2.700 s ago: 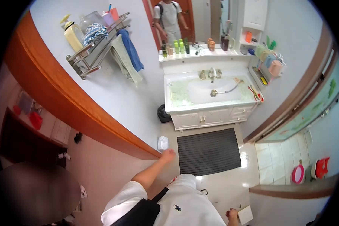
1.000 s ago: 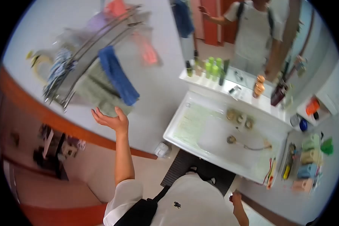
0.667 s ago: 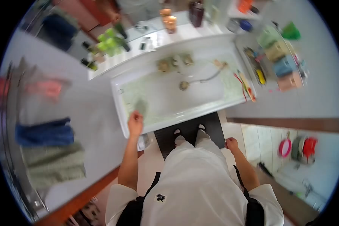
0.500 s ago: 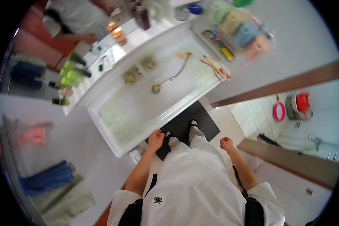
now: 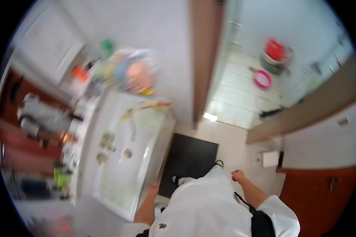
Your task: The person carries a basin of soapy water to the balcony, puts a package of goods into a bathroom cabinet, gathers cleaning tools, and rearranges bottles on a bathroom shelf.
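Note:
My left hand (image 5: 154, 187) hangs low beside the front edge of the white washbasin (image 5: 148, 168), smeared by motion, so its fingers cannot be made out. Whether it touches the rim is unclear. On the other side of my body, my right hand (image 5: 237, 175) is loosely closed above the pale floor, with nothing visible in it. A tap handle (image 5: 103, 158) and a round fitting (image 5: 127, 153) show in the basin. Toothbrush-like items (image 5: 156, 106) lie blurred at its far end.
A black mat (image 5: 188, 160) lies under my feet. Ahead, a doorway with a brown frame (image 5: 203, 59) opens onto a tiled floor with a pink basin (image 5: 262, 79) and a red item (image 5: 275, 49). A white bin (image 5: 270, 158) stands right, near a reddish-brown door (image 5: 318, 197).
The view has swung to the right. The washbasin now sits at the left, and the doorway, white bin and brown door show more fully. My left hand has dropped lower; one foot has stepped.

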A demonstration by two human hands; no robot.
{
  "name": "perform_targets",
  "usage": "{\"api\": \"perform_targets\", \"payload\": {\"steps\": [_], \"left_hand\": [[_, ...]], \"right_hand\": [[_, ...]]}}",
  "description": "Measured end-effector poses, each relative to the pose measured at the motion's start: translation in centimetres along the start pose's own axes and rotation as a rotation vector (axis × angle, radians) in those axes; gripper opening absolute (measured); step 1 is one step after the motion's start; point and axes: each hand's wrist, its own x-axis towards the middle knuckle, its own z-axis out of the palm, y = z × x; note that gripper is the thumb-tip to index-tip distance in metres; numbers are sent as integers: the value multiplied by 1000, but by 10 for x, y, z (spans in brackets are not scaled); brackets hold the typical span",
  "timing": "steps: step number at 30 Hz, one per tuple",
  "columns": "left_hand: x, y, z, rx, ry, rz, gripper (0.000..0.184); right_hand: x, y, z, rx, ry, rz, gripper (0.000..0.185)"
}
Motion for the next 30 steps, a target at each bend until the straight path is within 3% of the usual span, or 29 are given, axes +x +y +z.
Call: {"api": "perform_targets", "payload": {"steps": [1,3,5,8,11,12,17,20,23,25,27,30], "left_hand": [[7,-5,5,323,-27,218,20],[15,4,2,413,-17,295,12],[15,68,-16,-676,-36,-565,14],[44,161,-33,-703,-92,-341,16],[78,260,-36,-714,35,-98,25],[99,280,-39,-499,81,-4,32],[165,403,-73,-571,-27,65,32],[214,463,-87,-490,8,168,22],[279,505,-90,-362,-183,-42,30],[317,531,-101,-248,-213,-37,31],[372,558,-101,-118,-302,-14,31],[451,632,-127,-160,-256,125,27]], "right_hand": [[7,-1,-11,-38,-5,-12,25],[14,-3,-28,25,23,-45,27],[21,-5,-61,-26,17,-29,27],[49,-1,-116,-58,-18,73,26],[70,5,-185,-42,18,146,25],[81,4,-198,-27,38,148,25],[129,-7,-255,183,194,140,25],[151,-17,-287,188,241,173,21],[169,-23,-314,207,250,228,22],[176,-23,-327,229,260,274,22],[166,-43,-351,458,306,415,21],[160,-79,-385,738,389,568,23]]}}
